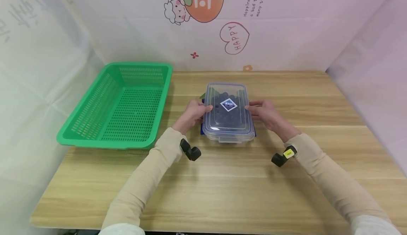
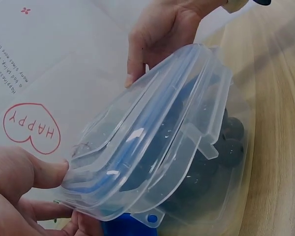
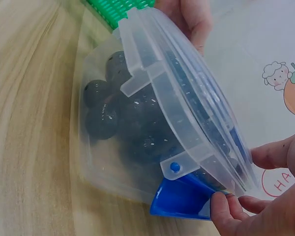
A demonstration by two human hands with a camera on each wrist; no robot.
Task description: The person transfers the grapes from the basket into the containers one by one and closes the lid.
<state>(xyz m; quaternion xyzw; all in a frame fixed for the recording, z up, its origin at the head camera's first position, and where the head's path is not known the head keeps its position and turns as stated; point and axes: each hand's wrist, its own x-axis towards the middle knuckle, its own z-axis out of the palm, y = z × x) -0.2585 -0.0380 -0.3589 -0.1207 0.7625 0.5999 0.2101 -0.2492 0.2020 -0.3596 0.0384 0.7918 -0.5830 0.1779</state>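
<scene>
A clear plastic food container (image 1: pixel 228 122) stands on the table, with dark round fruit (image 3: pixel 102 120) showing through its wall. Over it is a see-through lid (image 1: pixel 224 122) with a diamond-shaped label (image 1: pixel 229 104). My left hand (image 1: pixel 194 110) grips the lid at its left edge, the thumb on top and the fingers below the rim. At the opposite edge my right hand (image 1: pixel 263 113) pinches the lid the same way. A blue side latch (image 3: pixel 179 196) sticks outward near the right fingers; another blue latch (image 2: pixel 130 226) shows beside the left fingers.
A green plastic basket (image 1: pixel 109 144) with slotted walls stands to the left on the wooden table (image 1: pixel 222 192). A printed cloth (image 1: pixel 286 44) hangs behind the table, and pale cloth rises along both sides. A bit of green (image 1: pixel 202 95) shows at the container's far left corner.
</scene>
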